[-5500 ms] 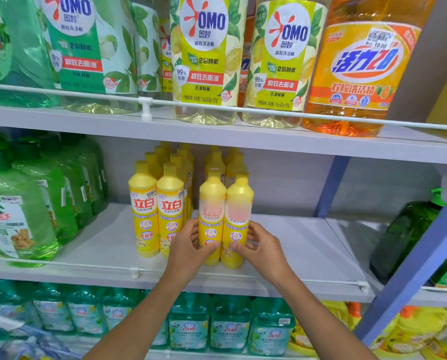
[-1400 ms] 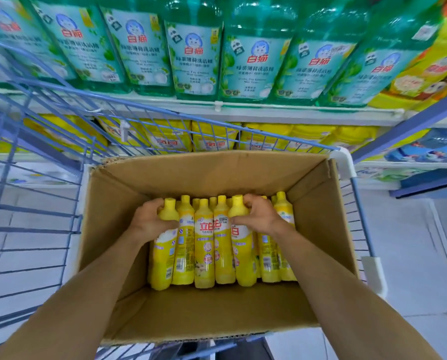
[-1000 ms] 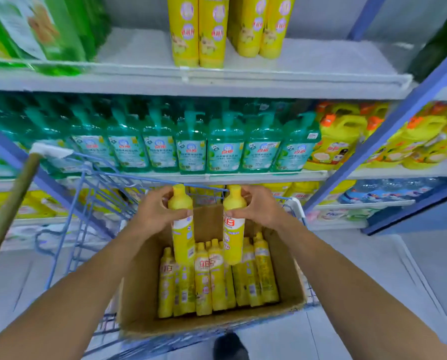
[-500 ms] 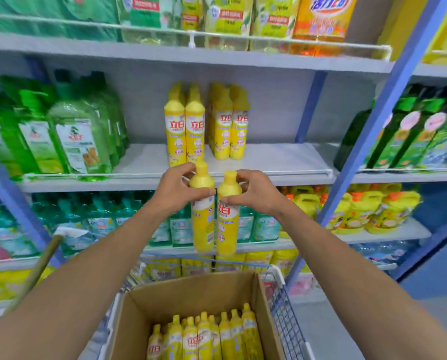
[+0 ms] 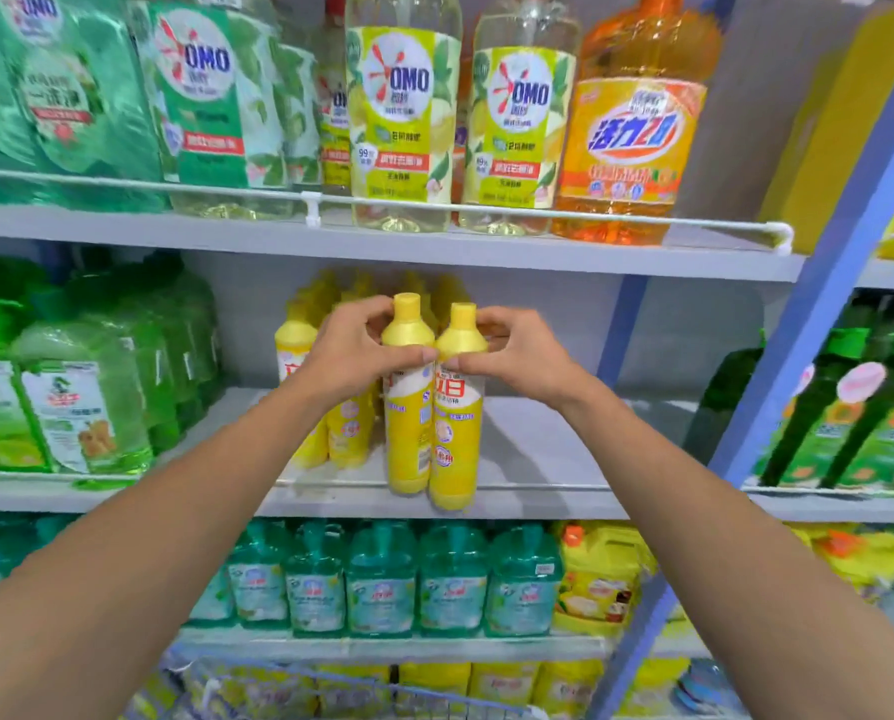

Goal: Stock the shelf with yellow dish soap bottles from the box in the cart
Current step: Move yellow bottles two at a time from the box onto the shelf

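Observation:
My left hand [image 5: 353, 350] grips a yellow dish soap bottle [image 5: 408, 407] round its shoulder. Beside it, my right hand [image 5: 517, 356] grips a second yellow bottle [image 5: 456, 428] the same way. Both bottles hang upright and side by side in front of the middle shelf [image 5: 528, 449], their bases near its front rail. Several stocked yellow bottles [image 5: 299, 366] stand behind them on the shelf, partly hidden by my hands. The box is out of view; only the cart's blue wire rim [image 5: 382, 688] shows at the bottom.
Green jugs [image 5: 86, 387] fill the shelf's left part. Dark green bottles [image 5: 850, 407] stand beyond the blue upright post [image 5: 777, 402] on the right. Large OMO bottles [image 5: 403, 111] sit on the shelf above, teal pump bottles [image 5: 382, 579] below. A bare stretch of shelf lies right of the yellow bottles.
Both hands took a bottle each out of the box and lifted them up to the middle shelf. The view rose with them, and the box dropped out of sight.

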